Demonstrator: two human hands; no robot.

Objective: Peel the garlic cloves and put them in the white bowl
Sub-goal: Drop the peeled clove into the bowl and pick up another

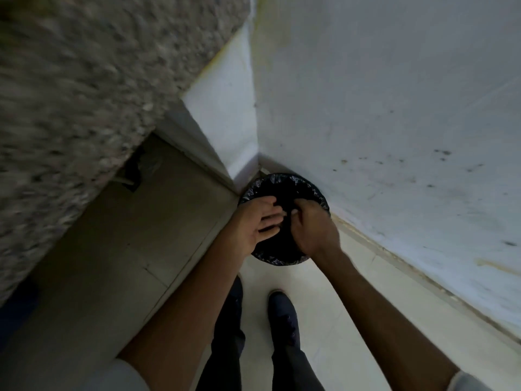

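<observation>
Leftward, a speckled grey stone surface (84, 94) fills the upper corner of the view, smeared by motion blur, and its edge runs on a slant down toward the middle. Below it stands a plain beige cabinet front (118, 249), with a dark gap (134, 170) just under the overhang. A white boxed-out corner (222, 114) meets a long white wall (380, 94) on the right, which carries scattered dark specks (442, 152) and a pale skirting along its foot. The floor (332, 320) is pale tile. Tucked into the corner where cabinet, wall and floor meet is a round bin (282, 259) lined with a crinkled black bag (313, 184). Both hands are over its mouth and hide much of the opening. The left hand (253, 224) is spread, fingers straight, palm turned toward the other hand. The right hand (313, 227) is just beside it with fingers curled inward. A small pale speck (294, 212) shows at its fingertips, but whether it is pinched there cannot be told. Where the garlic cloves and the white bowl are, this view does not tell. Pale sleeve (124, 376) cuffs show at the bottom edge, with dark trousers (225, 348) and a dark shoe (282, 314) on the tile between the forearms.
</observation>
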